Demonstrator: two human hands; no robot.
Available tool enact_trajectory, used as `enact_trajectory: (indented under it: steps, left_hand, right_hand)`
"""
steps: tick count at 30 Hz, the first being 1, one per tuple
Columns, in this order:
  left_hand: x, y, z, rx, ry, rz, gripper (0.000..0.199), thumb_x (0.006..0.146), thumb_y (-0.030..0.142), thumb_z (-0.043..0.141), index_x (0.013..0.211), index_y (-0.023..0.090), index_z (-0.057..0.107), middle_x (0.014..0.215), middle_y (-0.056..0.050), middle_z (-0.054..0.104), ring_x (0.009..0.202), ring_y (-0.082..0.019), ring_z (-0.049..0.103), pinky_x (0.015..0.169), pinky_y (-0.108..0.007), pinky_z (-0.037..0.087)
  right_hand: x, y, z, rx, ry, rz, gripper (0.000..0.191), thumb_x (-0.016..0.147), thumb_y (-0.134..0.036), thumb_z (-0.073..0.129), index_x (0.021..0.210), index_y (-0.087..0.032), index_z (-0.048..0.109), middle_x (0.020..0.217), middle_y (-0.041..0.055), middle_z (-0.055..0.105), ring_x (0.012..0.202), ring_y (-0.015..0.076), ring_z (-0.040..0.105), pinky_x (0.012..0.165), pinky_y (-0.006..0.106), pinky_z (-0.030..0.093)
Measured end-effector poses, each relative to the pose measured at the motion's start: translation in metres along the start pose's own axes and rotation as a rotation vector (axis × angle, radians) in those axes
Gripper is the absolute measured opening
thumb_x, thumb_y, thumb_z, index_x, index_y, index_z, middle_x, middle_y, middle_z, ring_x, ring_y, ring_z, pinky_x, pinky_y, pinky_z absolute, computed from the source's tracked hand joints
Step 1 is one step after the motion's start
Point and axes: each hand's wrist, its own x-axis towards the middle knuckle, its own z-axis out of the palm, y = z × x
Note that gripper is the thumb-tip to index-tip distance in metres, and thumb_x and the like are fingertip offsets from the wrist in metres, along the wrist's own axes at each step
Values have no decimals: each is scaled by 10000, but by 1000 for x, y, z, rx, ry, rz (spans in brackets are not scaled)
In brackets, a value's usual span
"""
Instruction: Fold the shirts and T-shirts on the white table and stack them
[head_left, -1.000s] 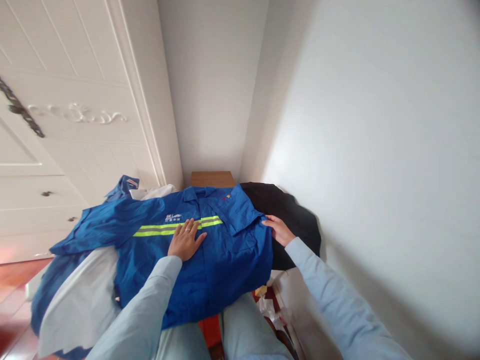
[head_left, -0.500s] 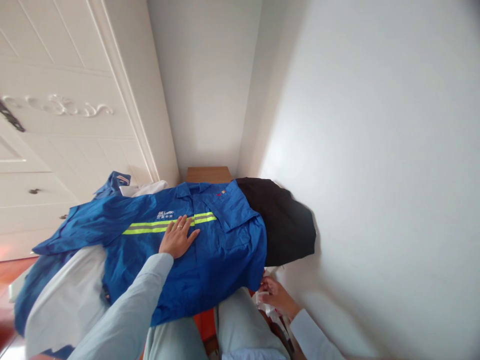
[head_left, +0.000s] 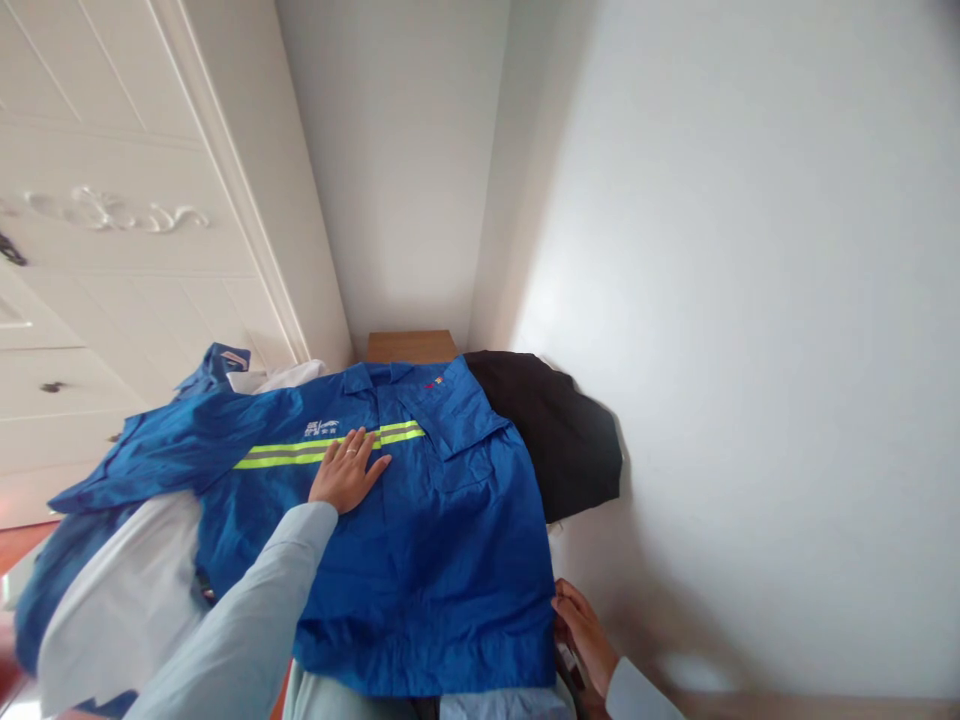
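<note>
Spread out in front of me is a blue work jacket (head_left: 450, 540) with a yellow-and-grey reflective stripe across the chest and white lettering. My left hand (head_left: 349, 472) lies flat on its front over the stripe, fingers apart, a ring on one finger. At the jacket's lower right edge, my right hand (head_left: 583, 630) has its fingers closed on the blue cloth. The jacket's right-side sleeve is folded over onto the chest, while the left one stretches out to the side.
Under the jacket, a black garment (head_left: 562, 440) sticks out at right and a white garment (head_left: 127, 600) hangs at left. A white carved cabinet (head_left: 150, 300) stands left, a wooden surface (head_left: 412, 346) behind, and a pale wall (head_left: 750, 350) right.
My right hand has drawn the jacket's lower right edge outward and toward me, so the hem now lies flatter and covers more of my lap. My left hand stays on the chest.
</note>
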Motion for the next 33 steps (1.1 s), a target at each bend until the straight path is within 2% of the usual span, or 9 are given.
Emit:
enact_trajectory:
  steps: [5, 10, 14, 18, 21, 25, 28, 31, 33]
  left_hand:
    - [0, 0, 0, -14, -5, -4, 677, 1000, 534, 352, 1536, 122, 387, 1610, -141, 335, 1519, -296, 238, 1229, -497, 204]
    - [0, 2, -3, -9, -22, -13, 676, 1005, 532, 335, 1536, 117, 387, 1616, -132, 326, 1522, -299, 229, 1231, -497, 194]
    - [-1, 3, -4, -14, -16, -11, 680, 1002, 540, 339, 1539, 124, 383, 1618, -136, 318, 1522, -292, 229, 1235, -485, 186]
    - [-2, 2, -2, -27, 7, 3, 680, 999, 554, 334, 1520, 125, 418, 1608, -148, 336, 1515, -298, 252, 1235, -492, 190]
    - [-3, 1, 1, -38, 31, 2, 678, 996, 553, 347, 1517, 128, 426, 1600, -155, 348, 1509, -302, 266, 1232, -501, 199]
    - [-2, 0, 3, -57, 42, 5, 664, 992, 542, 374, 1515, 138, 432, 1598, -149, 356, 1510, -300, 264, 1233, -502, 202]
    - [-2, -1, 4, -73, 42, 6, 660, 989, 551, 379, 1515, 155, 436, 1595, -142, 362, 1508, -295, 270, 1232, -502, 206]
    - [-2, 0, 4, -81, 52, -7, 667, 985, 569, 382, 1512, 164, 441, 1594, -140, 367, 1509, -294, 269, 1234, -500, 202]
    - [-3, 1, 4, -84, 55, -16, 674, 986, 577, 373, 1512, 160, 441, 1594, -140, 365, 1509, -294, 268, 1237, -497, 199]
  right_hand:
    - [-11, 47, -1, 23, 156, 123, 523, 612, -690, 715, 762, -240, 495, 557, -56, 528, 446, 149, 538, 419, 251, 385]
    - [-8, 62, 12, 179, 171, 191, 708, 498, -663, 796, 1028, -239, 597, 814, 28, 712, 691, 219, 690, 535, 275, 470]
    - [0, 49, 15, -79, -73, 278, 523, 543, -651, 746, 775, -199, 621, 604, -3, 619, 483, 131, 560, 449, 228, 351]
    - [14, -28, 16, -444, -616, 287, 344, 626, -498, 756, 692, -181, 639, 614, 4, 641, 464, 106, 551, 490, 237, 406]
    - [34, -124, 32, -401, -705, -21, 374, 750, -500, 716, 939, -177, 713, 820, 46, 729, 708, 168, 678, 680, 295, 531]
    - [99, -235, 79, -491, -454, -686, 317, 924, -443, 580, 1082, -198, 705, 1087, 80, 726, 1002, 201, 676, 915, 351, 531]
    - [171, -273, 118, -761, -262, -953, 383, 957, -335, 520, 1304, -206, 618, 1361, 113, 624, 1282, 219, 554, 1117, 406, 415]
    - [231, -275, 137, -1253, -128, -772, 536, 957, -330, 545, 1458, -147, 497, 1590, 159, 391, 1480, 260, 333, 1216, 428, 269]
    - [255, -264, 136, -1409, -70, -634, 573, 1003, -394, 464, 1506, -121, 435, 1622, 170, 325, 1508, 289, 276, 1223, 461, 238]
